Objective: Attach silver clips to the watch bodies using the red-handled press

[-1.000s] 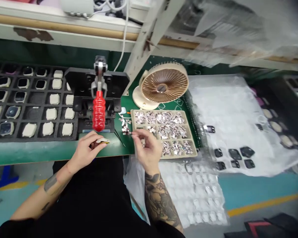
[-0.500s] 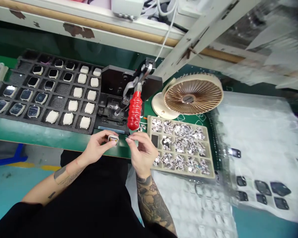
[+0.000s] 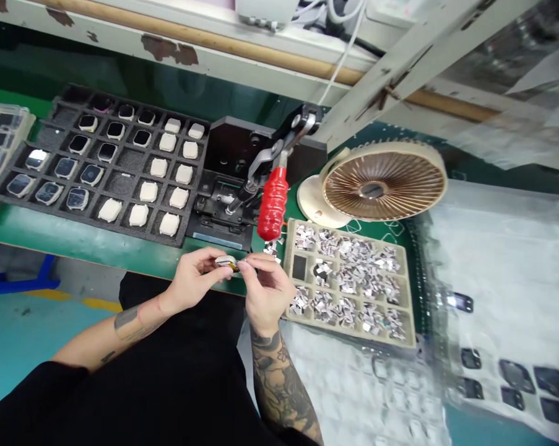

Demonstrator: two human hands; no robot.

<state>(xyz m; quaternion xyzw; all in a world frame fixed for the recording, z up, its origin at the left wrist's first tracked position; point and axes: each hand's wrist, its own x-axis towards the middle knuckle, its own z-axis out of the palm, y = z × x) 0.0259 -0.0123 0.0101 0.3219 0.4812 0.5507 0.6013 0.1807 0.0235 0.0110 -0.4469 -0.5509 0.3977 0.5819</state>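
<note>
The case (image 3: 226, 262) is up between my two hands, above the near strip of the tabletop (image 3: 98, 240). My left hand (image 3: 196, 274) grasps its left side, thumb on the near side and fingers on the far side, so that is the hand carrying it. My right hand (image 3: 268, 287) has thumb and index finger pinched together on what looks like a small flake (image 3: 241, 262), right at the case's right end; whether flake and case touch, I can't tell. As I see it, the case's long axis runs left to right, from my left grip toward my right fingertips, its right end dipping a little.

The case is small and rounded, with a pale rim, and tilted so I see it nearly edge-on. A yellow patch shows along the side toward me; finer detail is too small to make out. Just beyond my hands stands the press (image 3: 223, 226) with its red handle (image 3: 272, 204); the box (image 3: 406, 286) of flakes lies to my right.
</note>
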